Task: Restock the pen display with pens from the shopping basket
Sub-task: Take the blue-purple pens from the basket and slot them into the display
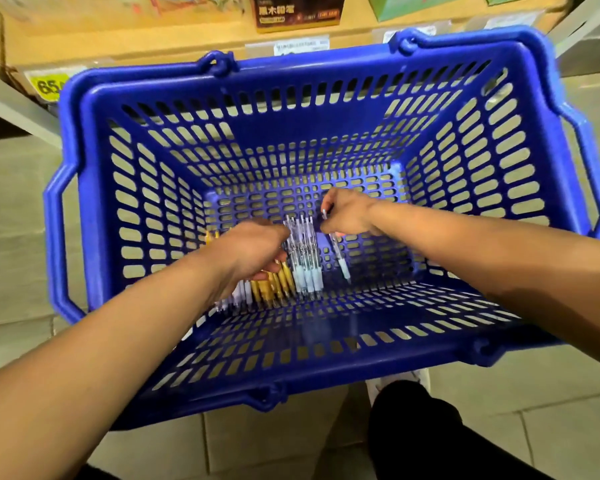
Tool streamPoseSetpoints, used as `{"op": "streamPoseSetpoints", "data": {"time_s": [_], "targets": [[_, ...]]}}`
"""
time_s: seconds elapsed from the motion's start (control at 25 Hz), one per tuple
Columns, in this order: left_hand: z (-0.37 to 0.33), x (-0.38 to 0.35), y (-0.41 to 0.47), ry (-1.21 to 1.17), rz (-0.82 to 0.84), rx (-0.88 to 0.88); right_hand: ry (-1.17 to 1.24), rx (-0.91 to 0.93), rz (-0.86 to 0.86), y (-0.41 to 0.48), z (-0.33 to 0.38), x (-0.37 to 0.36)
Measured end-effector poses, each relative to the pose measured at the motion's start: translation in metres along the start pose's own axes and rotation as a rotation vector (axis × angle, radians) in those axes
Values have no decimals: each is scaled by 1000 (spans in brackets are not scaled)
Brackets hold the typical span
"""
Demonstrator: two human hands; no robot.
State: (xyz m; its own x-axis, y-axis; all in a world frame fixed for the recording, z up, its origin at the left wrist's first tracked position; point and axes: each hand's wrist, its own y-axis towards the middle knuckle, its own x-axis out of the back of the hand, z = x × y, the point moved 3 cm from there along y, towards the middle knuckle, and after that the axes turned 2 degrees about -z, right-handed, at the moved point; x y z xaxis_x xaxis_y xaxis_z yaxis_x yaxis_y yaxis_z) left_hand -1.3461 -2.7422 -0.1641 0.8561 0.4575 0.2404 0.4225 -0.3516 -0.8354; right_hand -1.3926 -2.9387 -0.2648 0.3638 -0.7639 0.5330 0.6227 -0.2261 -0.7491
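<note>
A person's right hand (347, 213) pinches a single clear pale-gripped pen (342, 263), apparently to separate it from the row of clear plastic pens (305, 268) just beside it in the blue slotted plastic shopping basket (94, 202). The left hand (253, 251) covers the yellow-gripped pens (269, 289), and its grip cannot be told. The basket's tall walls leave room only upward.

In the shopping basket (84, 109), on its bottom: row of pens (305, 271) side by side, partly beneath the fingers (267, 266) of the left hand (250, 249). Just right of those fingers, a single pen (342, 266) pinched in the fingers (329, 225) of the right hand (349, 214). Beyond both hands' fingers, behind the basket, a shelf (153, 39); floor (14, 237) underneath
</note>
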Motion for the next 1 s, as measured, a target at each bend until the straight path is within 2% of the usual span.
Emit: {"op": "streamPoseSetpoints", "data": {"time_s": [0.12, 0.24, 0.28, 0.36, 0.48, 0.56, 0.6, 0.64, 0.68, 0.76, 0.88, 1.0], "targets": [[-8, 1, 14, -33, -10, -88, 184, 35, 71, -6, -4, 19], [-9, 1, 14, -162, 18, -112, 696, 63, 216, -21, 12, 29], [-8, -2, 13, -157, 35, -128, 777, 91, 251, -24, 19, 28], [-4, -8, 11, -145, 57, -162, 811, 139, 315, -28, 33, 19], [-2, -6, 15, -301, 67, -141, 833, 188, 369, -27, 53, 9], [-2, -2, 15, -346, 51, -103, 860, 126, 307, -22, 51, 10], [-1, 0, 15, -348, 33, -89, 787, 68, 200, -17, 44, 11], [0, 1, 14, -348, 18, -77, 583, 19, 72, -11, 34, 12], [0, 2, 12, -348, 8, -64, 277, -7, -20, -5, 25, 11], [1, 4, 9, -349, 0, -47, -180, -47, -35, -2, 14, -4], [3, 7, 6, -400, -11, -38, -402, -80, -59, -3, 13, -26], [5, 9, 5, -461, -24, -42, -326, -107, -81, -1, 17, -28]]}}
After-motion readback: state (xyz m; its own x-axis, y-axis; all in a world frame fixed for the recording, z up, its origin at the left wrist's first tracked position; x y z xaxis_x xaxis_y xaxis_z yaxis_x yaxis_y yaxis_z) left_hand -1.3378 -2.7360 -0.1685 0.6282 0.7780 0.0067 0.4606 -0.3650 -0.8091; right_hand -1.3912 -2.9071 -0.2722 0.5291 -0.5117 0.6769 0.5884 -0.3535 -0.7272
